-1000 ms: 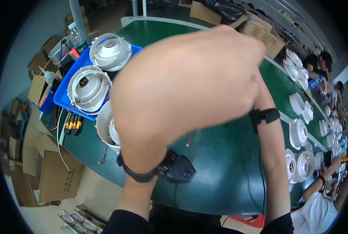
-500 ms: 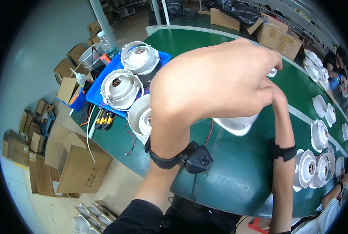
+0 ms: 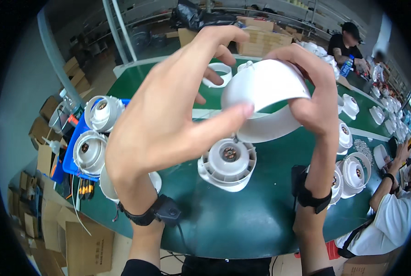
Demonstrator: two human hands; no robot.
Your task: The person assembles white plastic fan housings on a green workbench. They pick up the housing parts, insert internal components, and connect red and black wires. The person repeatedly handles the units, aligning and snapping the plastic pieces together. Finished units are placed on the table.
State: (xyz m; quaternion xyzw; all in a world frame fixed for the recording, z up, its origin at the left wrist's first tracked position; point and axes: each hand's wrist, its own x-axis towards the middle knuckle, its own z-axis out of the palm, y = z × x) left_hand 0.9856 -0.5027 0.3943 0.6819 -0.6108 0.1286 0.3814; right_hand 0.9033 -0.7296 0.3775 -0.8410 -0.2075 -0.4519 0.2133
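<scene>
A white plastic ring-shaped housing [image 3: 270, 80] is tilted above the table, gripped at its right side by my right hand [image 3: 317, 87]. My left hand [image 3: 161, 106] is spread open at the ring's left, its thumb overlapping the ring's near edge in view; whether it touches, I cannot tell. Below the ring, a round white motor unit [image 3: 230, 168] with ribs around it and a copper-coloured centre sits on the green table [image 3: 242, 216]. Behind my left fingers lies another white ring [image 3: 223, 73].
At left, a blue tray [image 3: 70, 158] bears white motor units [image 3: 89, 154], near yellow-black tools [image 3: 86, 188] and a bottle [image 3: 71, 100]. More motor units [image 3: 352, 172] stand at right, where a co-worker in a white shirt [image 3: 385, 221] sits. Cardboard boxes [image 3: 90, 239] stand on the floor.
My view has swung to the right. My hands have moved apart; my left hand has opened out. The ring in my right hand and the motor unit beneath now show clearly.
</scene>
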